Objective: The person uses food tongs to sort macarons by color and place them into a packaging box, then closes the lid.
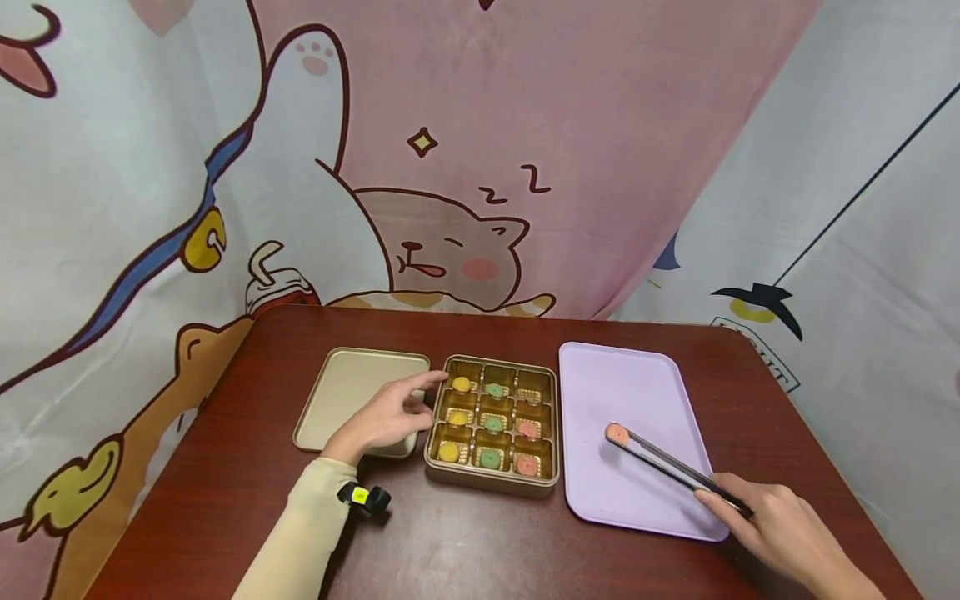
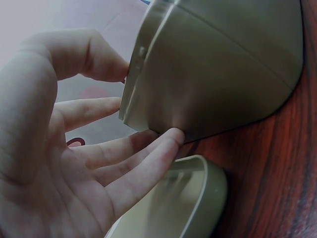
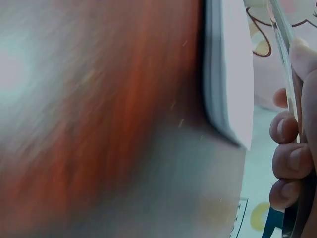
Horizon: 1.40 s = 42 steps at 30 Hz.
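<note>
On the table sits a gold tin box divided into several compartments. Yellow cookies stand in its left column, green cookies in the middle, and two pink cookies on the right; the back right compartment shows its gold floor. My left hand touches the box's left side with its fingertips, thumb at the near side, as the left wrist view shows too. With my right hand I grip tongs, whose tips pinch a pink cookie above the lilac tray.
The box's gold lid lies to the left, partly behind my left hand. A dark red wooden table carries everything. Behind it hangs a curtain printed with cartoon animals.
</note>
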Each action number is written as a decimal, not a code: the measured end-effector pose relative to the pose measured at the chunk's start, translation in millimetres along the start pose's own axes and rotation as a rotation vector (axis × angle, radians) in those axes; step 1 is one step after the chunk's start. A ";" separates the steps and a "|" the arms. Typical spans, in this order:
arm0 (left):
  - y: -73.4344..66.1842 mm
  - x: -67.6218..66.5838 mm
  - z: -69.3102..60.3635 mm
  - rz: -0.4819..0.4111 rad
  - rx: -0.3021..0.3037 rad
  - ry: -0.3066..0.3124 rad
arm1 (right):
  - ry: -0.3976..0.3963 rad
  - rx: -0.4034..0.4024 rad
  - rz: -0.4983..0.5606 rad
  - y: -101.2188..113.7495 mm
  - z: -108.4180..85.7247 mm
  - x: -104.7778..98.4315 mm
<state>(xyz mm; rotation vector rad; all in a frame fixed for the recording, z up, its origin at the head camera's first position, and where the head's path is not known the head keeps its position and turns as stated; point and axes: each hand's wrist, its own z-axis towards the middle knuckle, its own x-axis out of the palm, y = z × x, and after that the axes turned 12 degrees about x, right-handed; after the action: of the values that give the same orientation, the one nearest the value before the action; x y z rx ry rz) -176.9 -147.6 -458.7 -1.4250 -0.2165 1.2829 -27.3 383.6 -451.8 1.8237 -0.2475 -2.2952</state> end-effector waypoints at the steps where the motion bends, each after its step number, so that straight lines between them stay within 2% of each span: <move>1: 0.2 -0.1 -0.1 -0.003 -0.004 0.001 | -0.013 -0.007 0.004 2.8 2.9 0.8; 6: 0.9 -0.1 -0.1 0.008 -0.005 0.003 | -0.041 -0.028 0.007 18.1 17.7 4.7; 11: 1.0 -0.6 -0.2 0.015 -0.001 0.000 | -0.038 -0.032 0.023 33.7 30.4 9.0; 18: 1.9 -1.9 -0.8 0.019 -0.004 -0.004 | -0.075 -0.114 0.047 55.5 50.0 17.1; 26: -0.2 -0.7 0.1 0.014 -0.017 -0.006 | -0.100 -0.157 0.048 83.4 69.1 24.7; 33: -0.5 -0.5 1.2 0.021 -0.014 0.000 | -0.111 -0.179 0.037 89.5 76.0 26.7; 42: 1.4 -0.1 1.0 0.014 -0.015 0.001 | -0.105 -0.149 0.043 94.8 79.3 24.1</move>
<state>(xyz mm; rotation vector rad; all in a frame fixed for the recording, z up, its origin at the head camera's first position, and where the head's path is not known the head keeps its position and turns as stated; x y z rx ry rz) -178.4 -147.5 -459.5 -1.4420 -0.2159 1.2936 -105.0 286.4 -432.7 1.6141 -0.1252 -2.3158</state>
